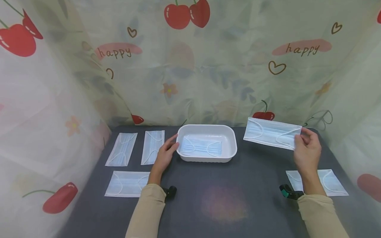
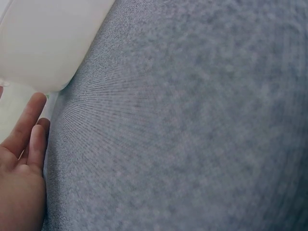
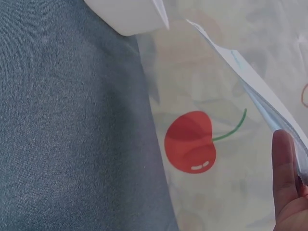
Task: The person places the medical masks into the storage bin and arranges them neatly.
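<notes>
Pinched at its right end between thumb and fingers of my right hand (image 1: pixel 309 152), a pale blue face mask (image 1: pixel 271 132) with white ear loops hangs raised above the back right of the table. The right wrist view catches this mask nearly edge-on, the thumb (image 3: pixel 285 168) flat along it. My left hand (image 1: pixel 163 157) is at the left rim of a white plastic tray (image 1: pixel 205 159), fingertips right at its edge. In the left wrist view its fingers (image 2: pixel 28 120) are fairly straight beside the tray wall. Another face mask (image 1: pixel 199 147) lies flat inside the tray.
On the left of the dark table (image 1: pixel 226 185) lie an upright mask (image 1: pixel 121 148), a second one (image 1: pixel 152 145) beside it and a sideways mask (image 1: pixel 126 184), partly behind my left arm. One more mask (image 1: pixel 331 181) is under my right forearm. A cherry-printed curtain (image 1: pixel 208 99) encloses the back and sides.
</notes>
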A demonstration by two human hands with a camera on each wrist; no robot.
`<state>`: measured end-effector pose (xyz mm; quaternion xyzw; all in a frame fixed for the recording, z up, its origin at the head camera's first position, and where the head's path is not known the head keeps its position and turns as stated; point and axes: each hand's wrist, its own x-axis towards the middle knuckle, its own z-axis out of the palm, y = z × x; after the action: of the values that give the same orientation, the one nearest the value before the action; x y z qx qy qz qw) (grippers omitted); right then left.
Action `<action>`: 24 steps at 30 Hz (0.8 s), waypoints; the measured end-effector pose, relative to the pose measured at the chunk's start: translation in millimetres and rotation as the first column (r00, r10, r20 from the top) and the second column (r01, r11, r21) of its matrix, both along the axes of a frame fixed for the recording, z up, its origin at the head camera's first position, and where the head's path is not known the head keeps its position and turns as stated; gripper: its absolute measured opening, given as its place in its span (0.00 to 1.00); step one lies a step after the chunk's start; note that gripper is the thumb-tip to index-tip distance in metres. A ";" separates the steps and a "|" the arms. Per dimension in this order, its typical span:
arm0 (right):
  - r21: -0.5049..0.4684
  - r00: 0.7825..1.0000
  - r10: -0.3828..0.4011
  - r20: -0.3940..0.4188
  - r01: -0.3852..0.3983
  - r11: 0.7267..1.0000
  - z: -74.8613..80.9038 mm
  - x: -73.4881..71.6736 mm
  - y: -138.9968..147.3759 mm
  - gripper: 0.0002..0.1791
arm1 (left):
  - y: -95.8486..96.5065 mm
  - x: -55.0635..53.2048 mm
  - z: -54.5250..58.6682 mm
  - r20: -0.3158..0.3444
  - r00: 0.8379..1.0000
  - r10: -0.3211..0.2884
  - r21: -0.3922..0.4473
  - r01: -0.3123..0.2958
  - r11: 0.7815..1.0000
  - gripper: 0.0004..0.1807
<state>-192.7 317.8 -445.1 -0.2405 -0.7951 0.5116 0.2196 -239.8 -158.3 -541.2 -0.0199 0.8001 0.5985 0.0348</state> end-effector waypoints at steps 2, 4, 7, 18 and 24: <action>0.010 1.000 0.002 0.001 -0.002 1.000 2.1 0.3 -3.4 0.22 | -0.3 0.6 0.6 0.002 1.000 0.003 -0.003 -0.003 1.000 0.24; 0.020 1.000 0.008 -0.004 -0.008 1.000 3.5 0.4 -6.4 0.22 | -0.6 1.3 0.9 0.003 1.000 0.003 -0.008 -0.003 1.000 0.24; 0.026 1.000 0.020 -0.012 -0.020 0.999 5.3 0.6 -10.0 0.22 | -0.8 1.7 0.5 0.001 1.000 0.005 -0.010 -0.005 1.000 0.24; 0.046 0.996 0.085 -0.014 -0.084 0.995 11.0 -2.3 -24.9 0.22 | 0.7 1.3 1.3 0.009 1.000 0.009 -0.003 -0.009 1.000 0.24; 0.042 0.991 0.125 -0.053 -0.122 0.992 13.0 -6.3 -35.9 0.21 | 0.8 0.7 1.3 -0.003 1.000 0.004 -0.002 -0.004 1.000 0.25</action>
<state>-198.9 281.9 -432.1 -0.1723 -0.8119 0.5151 0.2141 -239.2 -157.5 -539.9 -0.0206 0.8007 0.5978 0.0326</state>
